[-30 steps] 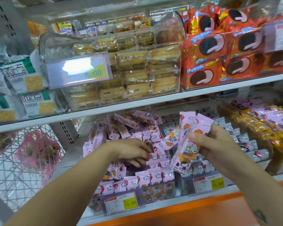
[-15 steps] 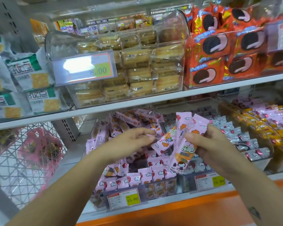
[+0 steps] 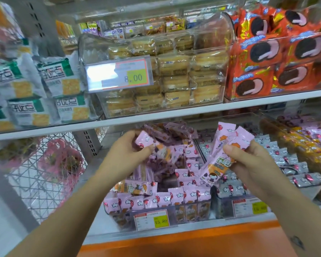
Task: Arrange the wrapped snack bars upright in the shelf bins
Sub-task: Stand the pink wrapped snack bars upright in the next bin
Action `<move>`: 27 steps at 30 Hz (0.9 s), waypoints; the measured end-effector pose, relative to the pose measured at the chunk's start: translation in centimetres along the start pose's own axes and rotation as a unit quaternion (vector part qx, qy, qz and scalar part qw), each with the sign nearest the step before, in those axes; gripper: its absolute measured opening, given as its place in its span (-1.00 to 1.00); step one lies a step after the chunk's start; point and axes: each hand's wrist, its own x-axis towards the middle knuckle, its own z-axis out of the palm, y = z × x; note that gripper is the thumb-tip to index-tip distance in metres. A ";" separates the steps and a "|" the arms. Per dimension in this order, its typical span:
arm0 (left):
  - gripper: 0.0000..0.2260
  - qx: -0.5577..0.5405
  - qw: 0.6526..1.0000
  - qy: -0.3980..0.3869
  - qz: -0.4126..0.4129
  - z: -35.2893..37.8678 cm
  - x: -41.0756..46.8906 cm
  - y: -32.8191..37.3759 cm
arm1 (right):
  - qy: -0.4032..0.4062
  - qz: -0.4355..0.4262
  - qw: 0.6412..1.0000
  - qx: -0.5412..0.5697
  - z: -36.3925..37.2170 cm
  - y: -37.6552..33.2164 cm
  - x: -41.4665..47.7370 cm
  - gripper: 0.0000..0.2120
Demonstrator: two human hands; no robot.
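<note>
Holding: left hand (image 3: 125, 152) pinched one bar (image 3: 144, 140); right hand (image 3: 248, 161) gripped a bundle (image 3: 229, 135).
Bin (image 3: 119, 218): front rows (image 3: 165, 198) stood upright; back heap (image 3: 167, 129) lay jumbled.

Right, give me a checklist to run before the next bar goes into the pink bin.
1. Grip of left hand on the single pink bar: ok.
2. Grip of right hand on the bundle of bars: ok.
3. Room for a bar in the gap behind the front row: ok.
4. The front row standing upright: ok.
5. No bar lying flat: not ok, a sideways bar lies across the left side.
6. The back heap upright: not ok, jumbled.
</note>
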 end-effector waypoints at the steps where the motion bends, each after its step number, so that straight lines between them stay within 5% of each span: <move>1: -0.83 0.021 1.000 -0.015 0.006 -0.2 -0.1 0.0 | 0.002 -0.003 1.000 0.002 0.0 0.0 0.0 -0.21; 9: -0.60 0.183 0.968 -0.170 0.003 1.6 0.3 -0.2 | -0.002 -0.004 1.000 -0.009 0.1 0.5 0.0 -0.27; 16: -0.49 0.280 0.891 -0.358 -0.006 4.9 1.0 0.5 | -0.029 0.016 0.999 -0.014 -0.6 1.0 0.1 -0.28; 20: -0.44 0.270 0.868 -0.412 -0.054 4.4 1.6 1.2 | -0.017 0.034 0.999 0.005 -0.5 0.7 -0.2 -0.81; 22: -0.45 0.271 0.867 -0.414 -0.063 4.0 1.8 1.4 | -0.026 0.055 0.998 0.035 -0.7 0.5 -0.3 -0.81; 23: -0.47 0.267 0.870 -0.410 -0.062 3.9 1.8 1.4 | -0.039 0.061 0.996 0.044 -0.9 0.6 -0.3 -0.71; 25: -0.53 0.252 0.880 -0.398 -0.056 4.0 1.8 1.3 | -0.049 0.070 0.995 0.048 -0.8 0.7 -0.2 -0.18; 27: -0.57 0.239 0.892 -0.381 -0.052 3.9 1.8 0.9 | -0.037 0.072 0.996 0.048 -0.8 0.7 -0.3 0.00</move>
